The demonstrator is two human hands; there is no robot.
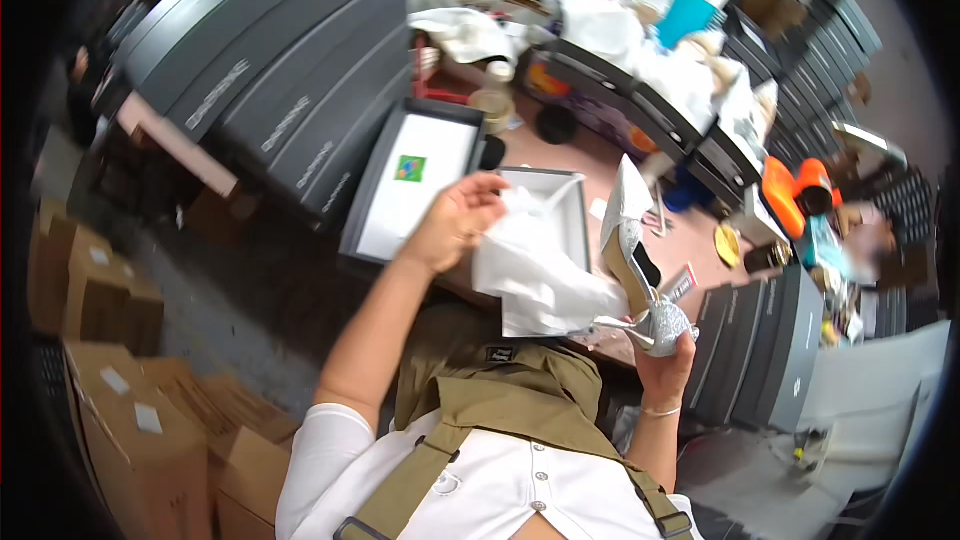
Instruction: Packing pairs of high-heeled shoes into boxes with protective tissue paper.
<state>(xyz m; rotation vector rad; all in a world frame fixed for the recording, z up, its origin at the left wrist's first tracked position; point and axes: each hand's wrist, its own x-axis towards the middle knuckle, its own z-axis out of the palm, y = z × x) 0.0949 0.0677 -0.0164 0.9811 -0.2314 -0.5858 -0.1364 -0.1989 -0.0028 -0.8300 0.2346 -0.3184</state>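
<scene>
My right hand (pixel 668 365) grips a pair of silver glittery high-heeled shoes (pixel 668 325), held tilted over the front of the table. White paper covers the raised end of one shoe, and a small tag hangs beside them. My left hand (pixel 455 223) is closed, its fingertips pinching the upper edge of a white tissue paper sheet (pixel 545 265). The tissue spreads across an open shoebox (pixel 577 210) with grey walls and hides most of its inside. Left of that box, near my left wrist, lies a dark box lid (pixel 372 165) with a white inside and a green sticker.
Tall stacks of dark grey shoeboxes (pixel 290 70) rise at left, with another group (pixel 760 340) at right. Boxes of paper-wrapped shoes (pixel 640 70) line the table's back. An orange object (pixel 782 202) and a jar (pixel 492 105) stand nearby. Cardboard cartons (pixel 140 430) fill the lower left.
</scene>
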